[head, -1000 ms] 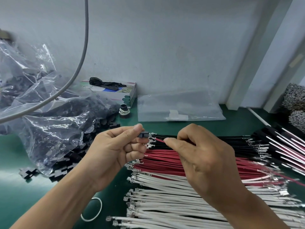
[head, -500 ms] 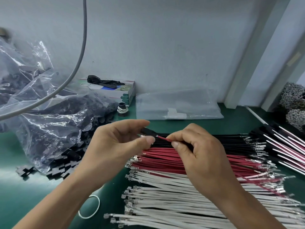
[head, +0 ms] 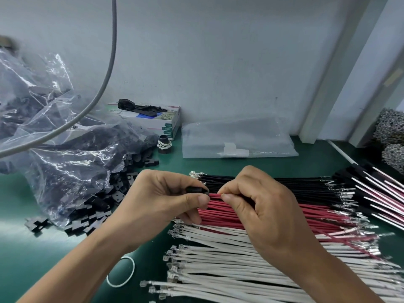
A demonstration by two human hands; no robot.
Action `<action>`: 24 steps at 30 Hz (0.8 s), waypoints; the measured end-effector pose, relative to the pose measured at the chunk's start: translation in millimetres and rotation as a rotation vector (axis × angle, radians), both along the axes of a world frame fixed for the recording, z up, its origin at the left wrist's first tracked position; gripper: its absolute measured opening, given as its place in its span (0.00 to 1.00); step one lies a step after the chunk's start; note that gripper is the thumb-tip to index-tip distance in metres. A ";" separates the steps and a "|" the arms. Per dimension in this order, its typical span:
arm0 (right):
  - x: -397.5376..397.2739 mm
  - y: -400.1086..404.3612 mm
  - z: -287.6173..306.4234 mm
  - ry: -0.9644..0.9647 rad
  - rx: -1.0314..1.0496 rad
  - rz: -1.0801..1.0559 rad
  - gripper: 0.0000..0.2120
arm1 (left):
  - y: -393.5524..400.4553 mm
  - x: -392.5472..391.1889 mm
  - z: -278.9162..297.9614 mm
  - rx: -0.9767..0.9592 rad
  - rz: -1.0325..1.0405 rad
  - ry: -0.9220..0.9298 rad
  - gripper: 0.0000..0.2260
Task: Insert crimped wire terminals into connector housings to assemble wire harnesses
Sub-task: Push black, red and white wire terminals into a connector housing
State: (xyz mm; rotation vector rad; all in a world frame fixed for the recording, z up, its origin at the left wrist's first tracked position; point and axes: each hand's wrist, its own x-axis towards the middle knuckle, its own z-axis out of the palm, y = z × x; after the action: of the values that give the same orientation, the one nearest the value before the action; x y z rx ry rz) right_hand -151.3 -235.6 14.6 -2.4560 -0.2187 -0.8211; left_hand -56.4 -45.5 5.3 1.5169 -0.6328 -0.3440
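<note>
I am pinching the black housing in my left hand; my right hand is pinching the red wire, lying left-right, its tip entering the housing above the surface.

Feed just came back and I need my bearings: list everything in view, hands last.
housing: one, black, held by left hand
held wire: one, red, pinched by right hand, end at the housing
black wires: many, far row on the mat
red wires: many, middle row
white wires: many, nearest row
harnesses: several, black, red and white, right edge
housing bags: clear, black parts, left
loose housings: many, black, by the bags
flat bag: one, clear, by the wall
box: one, white, black glove on top
band: one, white, near edge
cable: one, grey, hanging left
left hand
right hand
</note>
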 end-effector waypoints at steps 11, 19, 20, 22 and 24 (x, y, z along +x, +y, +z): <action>-18.5 -1.6 31.5 -0.019 -0.354 -0.076 0.03 | -4.6 -3.2 0.8 -0.010 0.050 -0.010 0.09; -24.9 6.8 -0.2 0.406 -0.239 0.042 0.13 | -2.5 1.0 -1.2 -0.011 0.130 -0.033 0.09; -24.0 6.7 -0.1 0.417 -0.231 0.040 0.11 | -3.3 0.5 -1.8 -0.010 0.133 -0.033 0.10; -23.7 7.7 -1.0 0.433 -0.232 0.039 0.09 | -4.2 0.5 -2.2 -0.012 0.138 -0.032 0.11; -24.4 9.8 -2.0 0.432 -0.256 0.032 0.08 | -4.3 0.3 -2.4 -0.014 0.139 -0.029 0.11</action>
State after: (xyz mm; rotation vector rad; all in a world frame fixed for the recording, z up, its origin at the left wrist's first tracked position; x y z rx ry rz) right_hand -175.7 -225.8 12.5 -2.7882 -0.2106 -0.2439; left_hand -56.1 -49.8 2.9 1.5459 -0.5477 -0.2111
